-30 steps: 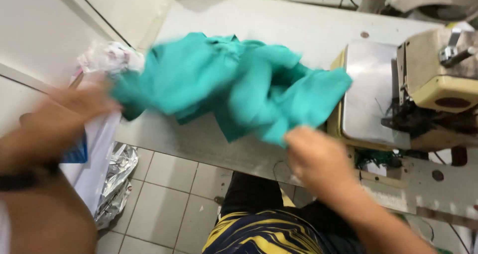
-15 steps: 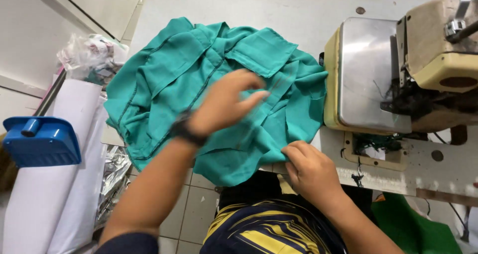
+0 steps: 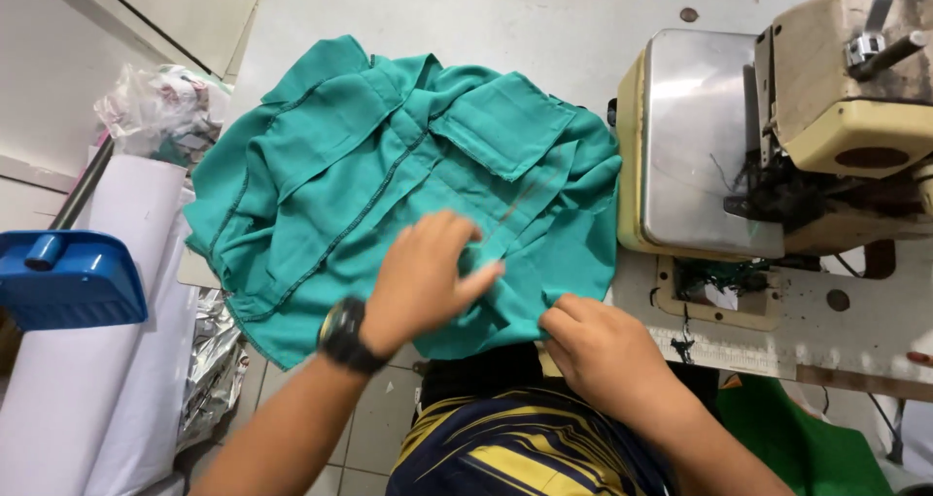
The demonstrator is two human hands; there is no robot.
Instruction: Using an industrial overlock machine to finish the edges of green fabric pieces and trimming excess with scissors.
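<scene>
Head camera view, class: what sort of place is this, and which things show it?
Most likely a garment sewing workshop: an industrial sewing machine on a worktable, a teal garment under both hands, and a white fabric roll beside it.

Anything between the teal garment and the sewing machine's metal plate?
No. In the head view, the teal garment lies right against the sewing machine, no bare table between.

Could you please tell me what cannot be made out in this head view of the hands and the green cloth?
- Right hand: its fingers curl over the teal garment hem, so the grip underneath is hidden.
- Left hand: it hides the cloth beneath its palm.
- Sewing machine: cut off by the right edge; the needle area is dark, tangled with thread.
- Clear plastic bag: contents too crumpled to identify.
- Blue plastic scoop: cut off by the left edge.
</scene>
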